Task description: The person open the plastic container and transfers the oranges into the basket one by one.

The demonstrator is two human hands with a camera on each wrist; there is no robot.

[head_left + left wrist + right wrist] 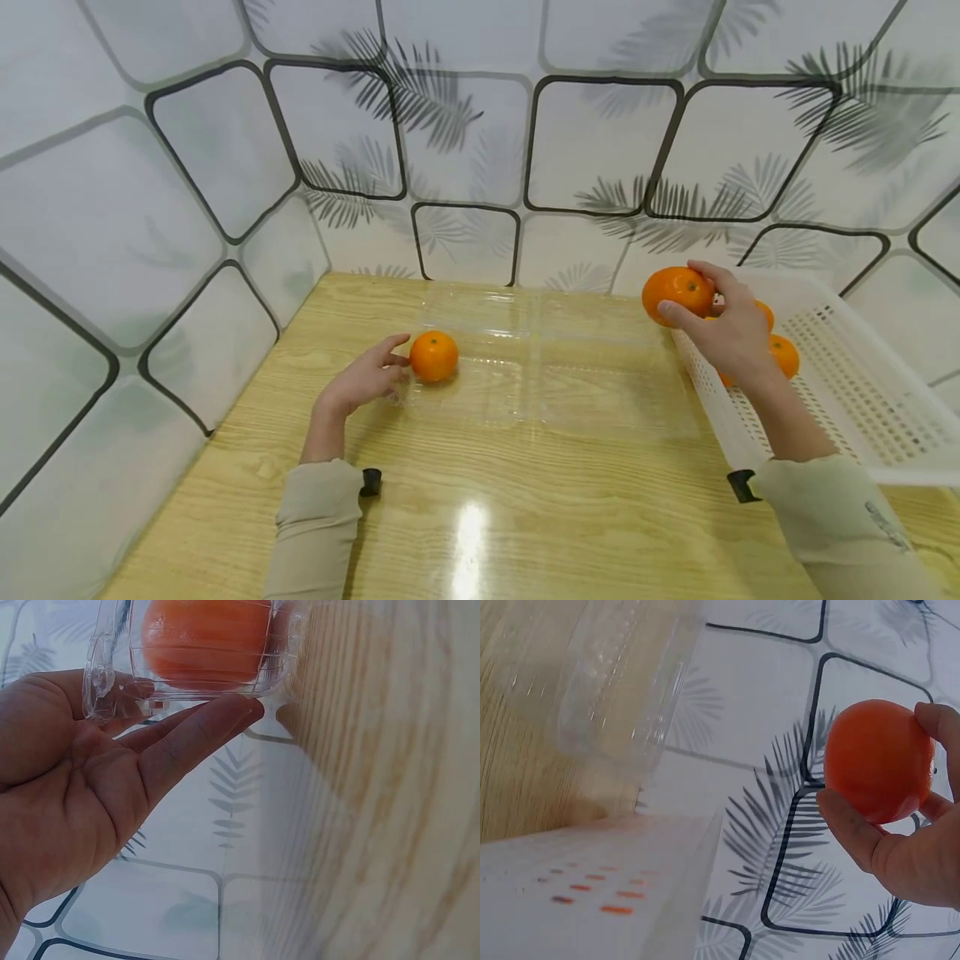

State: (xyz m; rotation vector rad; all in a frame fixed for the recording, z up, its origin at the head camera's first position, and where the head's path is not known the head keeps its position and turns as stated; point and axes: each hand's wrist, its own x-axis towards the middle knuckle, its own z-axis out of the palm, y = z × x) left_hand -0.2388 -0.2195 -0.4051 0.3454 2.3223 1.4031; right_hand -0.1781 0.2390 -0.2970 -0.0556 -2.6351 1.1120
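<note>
A whole orange (677, 293) is gripped between the thumb and fingers of my right hand (723, 325), raised above the left rim of a white perforated basket (877, 417). In the right wrist view, the orange (879, 761) hangs clear of the basket wall. My left hand (367, 375) is at the left side of the clear plastic tray (480, 392), beside another orange (433, 356) in its left compartment. The left wrist view shows its fingers (199, 739) nearly straight against the tray's outer wall, with that orange (206, 641) just behind the plastic.
Several oranges (783, 357) lie in the basket, partly hidden by my right forearm. The wooden table (420, 517) meets a patterned wall covering (465, 175) at the back and on the left. The tray's hinged lid (480, 304) stretches towards the back wall.
</note>
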